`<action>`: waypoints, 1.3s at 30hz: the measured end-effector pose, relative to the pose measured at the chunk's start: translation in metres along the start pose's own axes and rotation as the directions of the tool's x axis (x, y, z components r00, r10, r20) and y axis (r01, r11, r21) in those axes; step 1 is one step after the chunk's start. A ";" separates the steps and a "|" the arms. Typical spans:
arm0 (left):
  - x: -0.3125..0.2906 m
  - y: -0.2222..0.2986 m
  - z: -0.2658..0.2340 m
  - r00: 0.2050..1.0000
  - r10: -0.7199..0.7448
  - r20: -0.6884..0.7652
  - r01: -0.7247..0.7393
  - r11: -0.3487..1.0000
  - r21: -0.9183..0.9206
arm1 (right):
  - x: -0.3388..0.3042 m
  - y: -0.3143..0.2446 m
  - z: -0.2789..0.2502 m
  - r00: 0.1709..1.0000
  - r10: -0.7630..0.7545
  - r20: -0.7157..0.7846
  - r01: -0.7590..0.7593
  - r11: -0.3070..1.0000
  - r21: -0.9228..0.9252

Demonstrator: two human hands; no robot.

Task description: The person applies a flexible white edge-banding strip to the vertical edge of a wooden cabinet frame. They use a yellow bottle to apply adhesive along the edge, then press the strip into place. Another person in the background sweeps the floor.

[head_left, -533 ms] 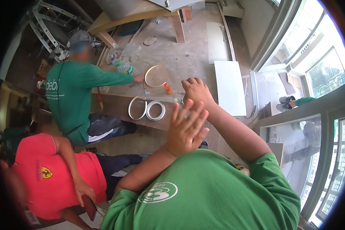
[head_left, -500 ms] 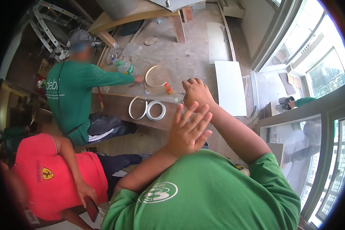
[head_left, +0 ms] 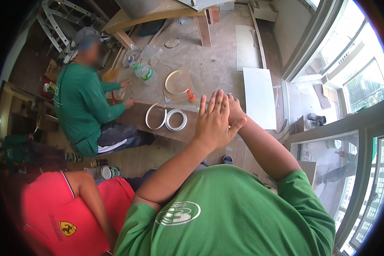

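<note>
My left hand (head_left: pixel 214 123) is held in the air with its fingers stretched out and its thumb apart. It holds nothing. Just behind it is my right hand (head_left: pixel 235 109), overlapped by the left one. Most of the right hand's fingers are hidden, so I cannot tell whether they are closed or whether the hands touch. Beyond the hands, on the low wooden surface, stand a small bottle with a red cap (head_left: pixel 191 96) and a pale curved strip (head_left: pixel 170 86). Nearer lie a white coil of edging strip (head_left: pixel 176 128) and a white looped strip (head_left: pixel 148 119).
A person in green (head_left: pixel 79 102) sits at the left, near a large clear bottle (head_left: pixel 144 73). Close on my left is a person in red (head_left: pixel 72 213). A white panel (head_left: pixel 259 100) lies to the right, a wooden table (head_left: pixel 158 18) stands behind, and a paint can (head_left: pixel 109 172) is on the floor.
My left hand has moved up and away from me to overlap my right hand. The person in green has drawn their arm back. The person in red has shifted, and their phone is out of view.
</note>
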State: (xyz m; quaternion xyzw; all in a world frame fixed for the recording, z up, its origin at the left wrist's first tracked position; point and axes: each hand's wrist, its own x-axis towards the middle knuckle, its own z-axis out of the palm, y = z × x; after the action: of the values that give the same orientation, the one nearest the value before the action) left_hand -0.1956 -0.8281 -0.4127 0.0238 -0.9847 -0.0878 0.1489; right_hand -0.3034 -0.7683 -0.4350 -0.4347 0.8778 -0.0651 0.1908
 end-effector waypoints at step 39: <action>0.011 -0.027 0.030 0.971 -0.221 0.091 0.239 0.878 -0.415 | -0.061 -0.044 0.010 0.925 -0.131 -0.357 0.106 0.990 -0.091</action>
State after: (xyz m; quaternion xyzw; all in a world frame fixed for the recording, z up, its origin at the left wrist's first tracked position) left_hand -0.2139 -0.8505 -0.4424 0.1060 -0.9351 -0.3164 0.1192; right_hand -0.2337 -0.7463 -0.4147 -0.4737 0.8717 -0.1249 0.0061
